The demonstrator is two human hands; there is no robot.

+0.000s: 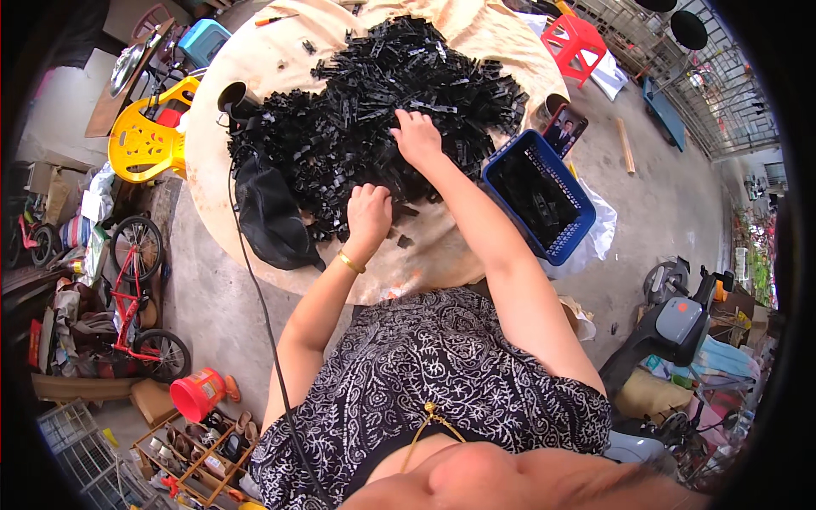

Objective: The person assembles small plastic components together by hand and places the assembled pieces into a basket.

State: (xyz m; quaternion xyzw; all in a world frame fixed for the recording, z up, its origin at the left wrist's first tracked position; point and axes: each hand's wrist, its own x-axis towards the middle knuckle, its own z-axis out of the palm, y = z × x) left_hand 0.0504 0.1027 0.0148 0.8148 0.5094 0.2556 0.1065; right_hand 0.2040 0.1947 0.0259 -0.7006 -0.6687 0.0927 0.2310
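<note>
A large heap of small black plastic pieces [382, 76] covers much of a round table with a cream cloth [238, 68]. My right hand [416, 138] reaches over the middle of the heap, thumb and fingers apart, its fingertips at the pieces. Nearer to me, my left hand [370, 211] is at the heap's front edge with its fingers curled in. Whatever those fingers hold, if anything, is hidden. Right of the heap, a blue plastic basket [580, 223] has black pieces in its bottom.
A phone [565, 130] leans behind the basket. Black cloth [270, 212] and a dark cup [238, 100] sit at the table's left, where a cable [255, 297] hangs down. Around stand a yellow chair [140, 132], a red stool [571, 44], a pink bicycle [125, 310] and a scooter [680, 319].
</note>
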